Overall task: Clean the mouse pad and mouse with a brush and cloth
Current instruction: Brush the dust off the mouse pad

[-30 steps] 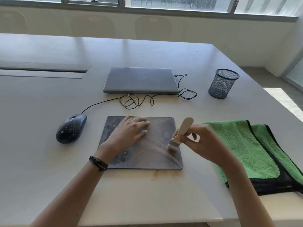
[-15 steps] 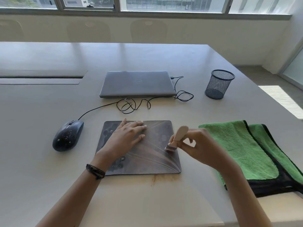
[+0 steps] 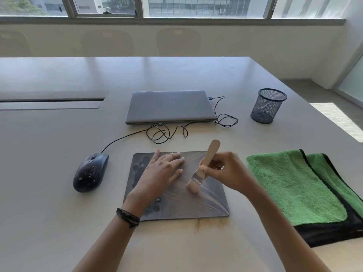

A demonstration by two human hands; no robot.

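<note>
A dark mouse pad [image 3: 208, 203] lies flat on the table in front of me. My left hand [image 3: 161, 173] rests palm down on its left half, fingers spread. My right hand [image 3: 227, 173] grips a wooden-handled brush [image 3: 204, 165], its pale bristles touching the pad's middle right and its handle tilted up and away. A black wired mouse [image 3: 89, 172], speckled with dirt, sits on the table left of the pad. A folded green cloth [image 3: 298, 185] with black edging lies to the right of the pad.
A shut grey laptop [image 3: 170, 107] sits behind the pad, with the mouse cable [image 3: 167, 132] looped in front of it. A black mesh cup [image 3: 268, 106] stands at the back right. A brownish stain [image 3: 198, 225] marks the table below the pad. The table edge runs along the right.
The brush has moved left and toward me across the pad, its handle now raised more upright. My left hand stays on the pad. The camera view has tilted.
</note>
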